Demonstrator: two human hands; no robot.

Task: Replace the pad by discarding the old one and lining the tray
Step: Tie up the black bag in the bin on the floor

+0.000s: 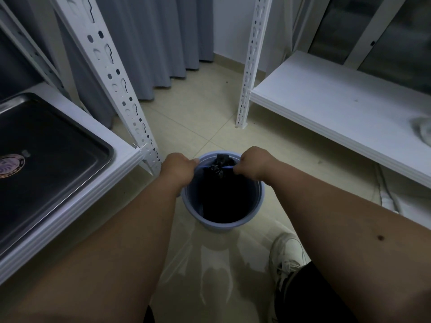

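Left hand (pixel 178 170) and right hand (pixel 253 163), fingers curled, each grip a blue drawstring (pixel 227 167) of the black bag (pixel 221 169) inside the bin (pixel 257 194). Tray (pixel 102 145) sits at the shelf's (pixel 126 157) near corner

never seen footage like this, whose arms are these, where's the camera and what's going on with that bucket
There is no robot here. One camera sits on a person's head and looks down, so the two bare arms are that person's own. They stand over a blue bin on the tiled floor. A black bag lies bunched inside it. The left hand and the right hand each pinch one end of a thin blue drawstring stretched across the bag's top, it seems to pull the bag shut. On the white shelf at the left rests a dark metal tray with a round sticker; no pad shows in it. A white shoe shows below.
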